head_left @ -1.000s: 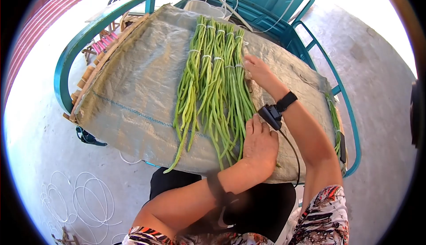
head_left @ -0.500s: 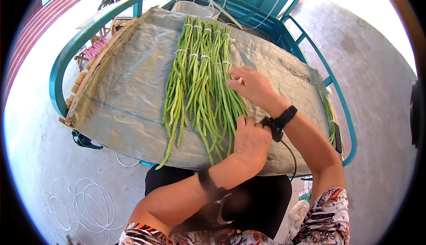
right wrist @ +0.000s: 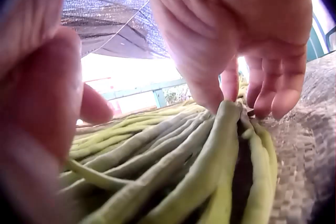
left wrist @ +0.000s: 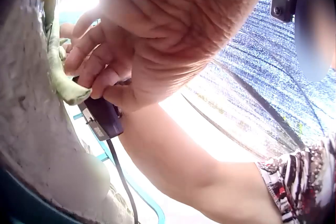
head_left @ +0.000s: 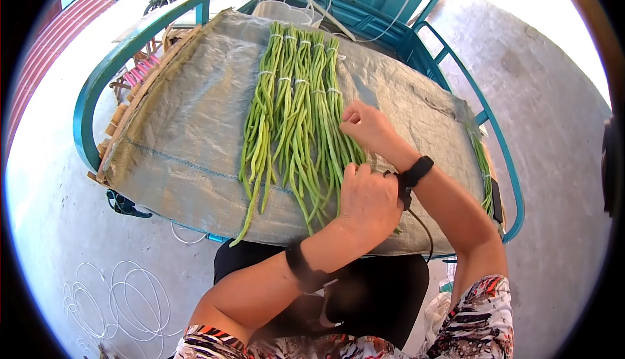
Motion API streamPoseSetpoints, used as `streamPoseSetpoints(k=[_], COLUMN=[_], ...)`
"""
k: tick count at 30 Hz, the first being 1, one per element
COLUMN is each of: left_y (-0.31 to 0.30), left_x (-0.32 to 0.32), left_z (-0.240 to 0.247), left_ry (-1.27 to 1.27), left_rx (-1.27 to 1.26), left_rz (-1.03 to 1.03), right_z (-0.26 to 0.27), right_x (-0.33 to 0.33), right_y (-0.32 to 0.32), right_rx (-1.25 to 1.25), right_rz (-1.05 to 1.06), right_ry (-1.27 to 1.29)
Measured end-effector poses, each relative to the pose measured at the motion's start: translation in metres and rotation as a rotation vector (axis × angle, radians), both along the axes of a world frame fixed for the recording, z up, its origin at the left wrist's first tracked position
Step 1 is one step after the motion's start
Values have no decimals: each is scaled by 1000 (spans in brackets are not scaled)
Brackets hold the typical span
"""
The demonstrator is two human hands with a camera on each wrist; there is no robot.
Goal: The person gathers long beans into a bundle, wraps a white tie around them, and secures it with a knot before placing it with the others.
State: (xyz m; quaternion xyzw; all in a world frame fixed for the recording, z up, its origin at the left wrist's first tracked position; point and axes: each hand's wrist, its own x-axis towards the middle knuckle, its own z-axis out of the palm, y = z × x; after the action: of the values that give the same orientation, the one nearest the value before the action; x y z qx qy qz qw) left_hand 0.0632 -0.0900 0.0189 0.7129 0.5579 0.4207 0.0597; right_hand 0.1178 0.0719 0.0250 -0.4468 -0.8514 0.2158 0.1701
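Several tied bundles of long green yardlong beans (head_left: 296,105) lie side by side on the plastic-covered bed. At the right-hand bundle, my right hand (head_left: 370,130) bends its fingers down over the edge. Seen in the right wrist view, the right thumb and forefinger pinch a yardlong bean (right wrist: 223,129), with the other fingers beside it. My left hand (head_left: 370,196) is nearer my body, its bent fingers at the loose lower ends of the same bundle. In the left wrist view a bean end (left wrist: 68,85) lies against those fingers; I cannot tell if they grip it.
A brownish woven sheet (head_left: 176,131) covers the cart bed. Teal rails (head_left: 84,111) edge both sides. More beans (head_left: 480,164) lie by the right rail, and a translucent tub (head_left: 283,13) stands at the far end. A camera cable (head_left: 423,229) hangs from the right wrist.
My right hand first moved from the bundle's upper part down toward the left hand, its fingers spread, then drew them together at the bundle's edge. The left hand stayed near the lower ends.
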Motion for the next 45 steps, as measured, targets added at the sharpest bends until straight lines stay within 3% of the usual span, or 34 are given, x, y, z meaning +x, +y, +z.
streamPoseSetpoints(k=[2, 5, 8, 9, 13, 17, 19, 21, 25, 32, 35, 38, 42, 45], left_y=[1, 4, 7, 9, 5, 4, 9, 11, 12, 19, 18, 19, 22, 20], left_x=[-2, 1, 1, 1, -2, 3, 5, 5, 7, 10, 9, 9, 10, 9], left_z=[0, 2, 1, -1, -11, -21, -24, -25, -23, -22, -23, -23, -28, -27], left_ry=[-22, -24, 9, 26, 202, 288, 287, 267, 271, 183, 180, 185, 181, 186], left_rx=[6, 34, 112, 150, 23, -73, -96, -84, -85, -1, 8, -1, 12, 13], left_rz=[5, -7, -51, -50, -195, -231, -228, -214, -198, -191, -185, -183, -188, -198], right_z=[-9, -11, 2, -11, -12, -25, -31, -14, -18, -16, -21, -39, -45, -10], right_x=[2, 15, 48, 66, 161, 291, 346, 355, 392, 430, 437, 436, 410, 356], right_y=[9, 7, 5, 14, 34, 47, 56, 31, 21, 37, 37, 47, 48, 9], right_rx=[21, 71, -202, -17, 403, 612, 541, 385, 186, -40, 112, 160, 270, 250], right_rz=[58, -41, -20, 12, -248, -645, -902, -1145, -1339, -1324, -1223, -1107, -720, -398], right_ry=[118, 202, 0, 147, -79, -321, -505, -593, -533, -460, -409, -161, 230, 181])
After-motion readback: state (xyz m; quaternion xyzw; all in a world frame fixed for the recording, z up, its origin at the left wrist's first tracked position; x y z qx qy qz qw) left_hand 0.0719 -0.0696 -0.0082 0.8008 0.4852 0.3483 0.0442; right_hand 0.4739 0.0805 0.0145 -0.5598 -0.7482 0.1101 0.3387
